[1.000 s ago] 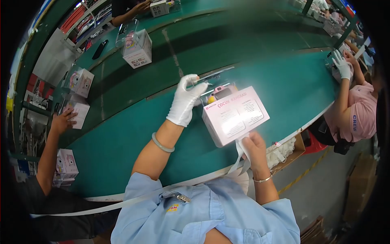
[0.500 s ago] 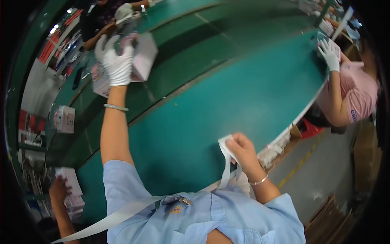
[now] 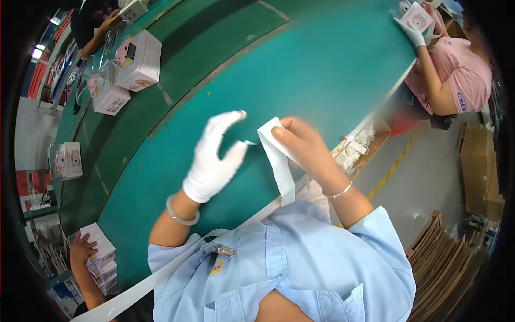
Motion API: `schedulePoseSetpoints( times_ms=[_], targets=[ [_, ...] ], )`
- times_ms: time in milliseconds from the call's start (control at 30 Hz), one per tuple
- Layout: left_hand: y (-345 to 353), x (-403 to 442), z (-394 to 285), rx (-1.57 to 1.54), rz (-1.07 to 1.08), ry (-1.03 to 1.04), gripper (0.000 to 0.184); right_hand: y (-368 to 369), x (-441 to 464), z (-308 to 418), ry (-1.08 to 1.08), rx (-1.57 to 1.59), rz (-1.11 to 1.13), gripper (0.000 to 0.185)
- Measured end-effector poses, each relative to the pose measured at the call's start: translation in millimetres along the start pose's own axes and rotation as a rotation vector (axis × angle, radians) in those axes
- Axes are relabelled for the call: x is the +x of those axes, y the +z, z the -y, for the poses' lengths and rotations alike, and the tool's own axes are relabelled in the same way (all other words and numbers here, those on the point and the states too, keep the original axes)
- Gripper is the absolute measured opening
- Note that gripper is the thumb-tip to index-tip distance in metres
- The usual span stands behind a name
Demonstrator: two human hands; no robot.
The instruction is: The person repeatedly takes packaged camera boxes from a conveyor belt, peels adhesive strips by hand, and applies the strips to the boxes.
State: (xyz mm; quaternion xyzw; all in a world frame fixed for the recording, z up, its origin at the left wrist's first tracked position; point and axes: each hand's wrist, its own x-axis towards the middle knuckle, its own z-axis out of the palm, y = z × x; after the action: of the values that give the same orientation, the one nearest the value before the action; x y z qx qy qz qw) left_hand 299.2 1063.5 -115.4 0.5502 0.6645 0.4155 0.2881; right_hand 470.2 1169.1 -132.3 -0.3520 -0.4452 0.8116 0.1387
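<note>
My left hand (image 3: 214,155) wears a white glove and is over the green table (image 3: 241,83), thumb and fingers apart. A small pale bit shows at its thumb tip, too blurred to make out. Close by on the right, my bare right hand (image 3: 306,142) pinches a folded white strip (image 3: 279,169) between thumb and fingers. One end of the strip hangs down toward the table's near edge. Another long white strip (image 3: 134,292) runs across the left of my blue shirt.
White printed boxes (image 3: 147,59) with pink devices stand at the far left. A person's hand (image 3: 86,248) rests on stacked boxes (image 3: 102,252) at lower left. A person in pink (image 3: 448,75) holds a box at right. A carton of white material (image 3: 357,147) sits beside the table.
My left hand has come back from the boxes at far left toward my right hand. The right hand has risen slightly with the strip. The person in pink now holds a box up.
</note>
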Motion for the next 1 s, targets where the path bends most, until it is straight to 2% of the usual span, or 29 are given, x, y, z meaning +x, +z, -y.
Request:
schedulePoseSetpoints(
  times_ms=[67, 100, 167, 200, 300, 367, 567, 633, 733, 933, 1000],
  targets=[
    [20, -7, -7, -0.203, -0.112, -0.07, 0.045, 2, -5, 2, -0.026, -0.038, 0.014, 0.025],
    [24, -8, -11, -0.207, -0.114, -0.069, 0.045, 3, -8, 3, -0.021, -0.091, 0.042, 0.027],
    [24, -5, -19, 0.084, -0.148, 0.104, 0.041, 5, -12, 8, -0.018, -0.148, 0.078, 0.028],
    [25, -4, -19, 0.089, -0.153, 0.104, 0.041, 6, -15, 11, -0.029, -0.168, 0.086, 0.029],
    [30, 1, -15, 0.362, -0.274, 0.336, 0.032, 7, -23, 5, -0.099, -0.155, 0.057, 0.03],
    [31, -2, -18, 0.405, -0.288, 0.38, 0.032, 4, -28, 1, -0.164, -0.125, 0.011, 0.031],
    [34, -18, -23, 0.482, -0.279, 0.436, 0.03, -3, -47, -4, -0.083, -0.14, 0.003, 0.032],
    [35, -21, -25, 0.502, -0.3, 0.441, 0.029, -3, -50, -5, 0.029, 0.034, 0.105, 0.032],
    [36, -24, -27, 0.506, -0.321, 0.483, 0.029, 2, -55, -7, -0.008, 0.156, 0.138, 0.028],
    [56, -30, -20, 0.28, -0.377, 0.345, 0.021, 4, -56, -13, -0.156, 0.152, 0.074, 0.02],
    [64, -34, -22, -0.11, -0.292, 0.102, 0.019, 4, -54, -19, -0.22, 0.157, 0.041, 0.019]
  ],
)
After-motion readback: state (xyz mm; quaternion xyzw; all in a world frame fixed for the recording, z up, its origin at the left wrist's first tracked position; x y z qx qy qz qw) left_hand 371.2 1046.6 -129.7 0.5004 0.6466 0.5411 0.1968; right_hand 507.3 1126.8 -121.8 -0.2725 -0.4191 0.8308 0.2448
